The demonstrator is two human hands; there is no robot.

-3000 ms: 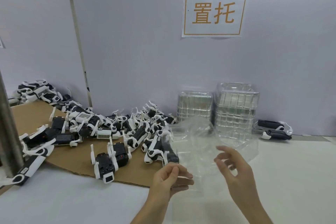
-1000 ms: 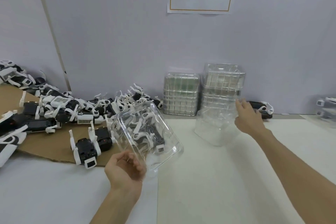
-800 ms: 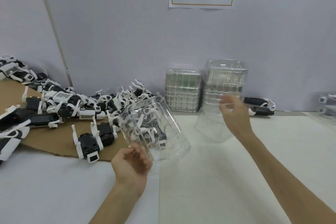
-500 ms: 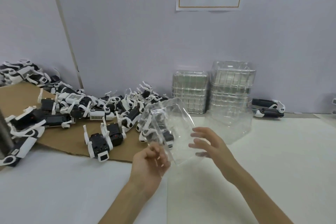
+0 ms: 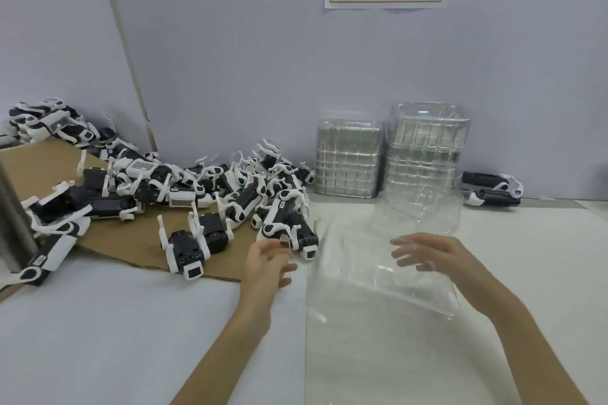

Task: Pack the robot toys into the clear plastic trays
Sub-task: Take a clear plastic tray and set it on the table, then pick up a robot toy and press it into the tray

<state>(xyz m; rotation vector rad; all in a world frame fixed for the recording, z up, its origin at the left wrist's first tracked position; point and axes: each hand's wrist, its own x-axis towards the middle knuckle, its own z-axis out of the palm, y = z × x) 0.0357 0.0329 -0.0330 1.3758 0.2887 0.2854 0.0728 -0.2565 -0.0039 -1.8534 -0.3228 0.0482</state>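
A clear plastic tray (image 5: pixel 368 276) lies blurred on the white table in front of me. My right hand (image 5: pixel 427 253) hovers over or rests on its far right part, fingers spread and straight. My left hand (image 5: pixel 268 260) is just left of the tray with relaxed fingers, holding nothing. A heap of black-and-white robot toys (image 5: pixel 230 184) covers the brown cardboard (image 5: pixel 131 240) to the left. The nearest toys (image 5: pixel 289 227) lie close to my left fingertips. One toy (image 5: pixel 186 250) stands alone at the cardboard's front.
A second loose clear tray (image 5: pixel 418 210) sits behind the first. Two stacks of clear trays (image 5: pixel 427 141) stand against the wall. A single toy (image 5: pixel 490 189) lies at the right. A metal post (image 5: pixel 13 214) rises at the far left.
My left hand held the tray tilted in the air; now the tray lies on the table and that hand has let go. My right hand has moved onto the tray's right side.
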